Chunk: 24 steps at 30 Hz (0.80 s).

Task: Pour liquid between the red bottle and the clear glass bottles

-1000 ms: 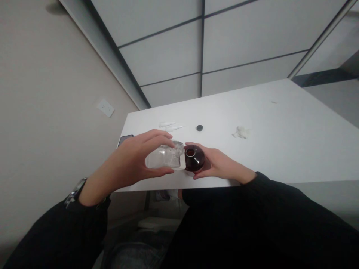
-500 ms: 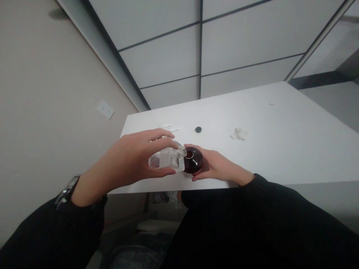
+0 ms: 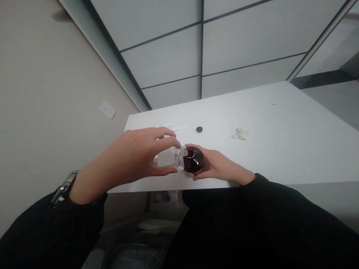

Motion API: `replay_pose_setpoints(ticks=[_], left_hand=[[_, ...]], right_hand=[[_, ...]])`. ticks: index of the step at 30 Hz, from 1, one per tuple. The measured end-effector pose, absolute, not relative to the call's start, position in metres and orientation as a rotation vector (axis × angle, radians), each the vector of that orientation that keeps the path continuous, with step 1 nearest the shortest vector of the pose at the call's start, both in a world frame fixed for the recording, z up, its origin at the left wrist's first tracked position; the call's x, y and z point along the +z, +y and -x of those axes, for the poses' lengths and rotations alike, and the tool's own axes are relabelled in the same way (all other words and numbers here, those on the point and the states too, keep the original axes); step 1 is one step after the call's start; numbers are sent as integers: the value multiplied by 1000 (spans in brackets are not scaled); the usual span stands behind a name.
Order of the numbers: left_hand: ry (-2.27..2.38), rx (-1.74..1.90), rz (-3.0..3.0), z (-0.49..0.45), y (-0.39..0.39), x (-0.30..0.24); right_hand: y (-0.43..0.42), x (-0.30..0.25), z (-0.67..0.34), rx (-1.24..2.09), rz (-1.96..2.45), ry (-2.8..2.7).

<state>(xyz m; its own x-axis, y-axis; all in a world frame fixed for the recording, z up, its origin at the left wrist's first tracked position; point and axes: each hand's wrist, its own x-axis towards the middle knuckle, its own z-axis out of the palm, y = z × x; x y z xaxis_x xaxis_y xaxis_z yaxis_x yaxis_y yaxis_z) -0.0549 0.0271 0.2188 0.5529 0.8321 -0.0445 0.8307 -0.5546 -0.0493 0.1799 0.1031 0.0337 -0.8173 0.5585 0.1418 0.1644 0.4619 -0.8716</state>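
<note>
My left hand (image 3: 131,160) is wrapped round a clear bottle (image 3: 168,157), tipped on its side with its mouth over the open neck of a small round dark red bottle (image 3: 193,160). That dark bottle stands near the front edge of the white table (image 3: 280,149), and my right hand (image 3: 221,166) cups it from the right, fingers curled against its side. Most of the clear bottle is hidden behind my left fingers.
A small black cap (image 3: 199,129) lies on the table beyond the bottles. A crumpled white wad (image 3: 239,133) sits to its right, and clear plastic pieces (image 3: 171,127) lie at the far left. A wall with a socket (image 3: 107,110) runs along the left.
The clear bottle has tipped further toward the dark bottle's neck, and my left hand has shifted a little to cover more of it. My right hand and the dark bottle stay put.
</note>
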Motion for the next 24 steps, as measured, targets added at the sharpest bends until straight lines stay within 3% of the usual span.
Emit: replay_pose_setpoints(ticks=[24], left_hand=[[-1406,246,2703,51,28,225]], right_hand=[[104,31,-180,1304,614,-2306]])
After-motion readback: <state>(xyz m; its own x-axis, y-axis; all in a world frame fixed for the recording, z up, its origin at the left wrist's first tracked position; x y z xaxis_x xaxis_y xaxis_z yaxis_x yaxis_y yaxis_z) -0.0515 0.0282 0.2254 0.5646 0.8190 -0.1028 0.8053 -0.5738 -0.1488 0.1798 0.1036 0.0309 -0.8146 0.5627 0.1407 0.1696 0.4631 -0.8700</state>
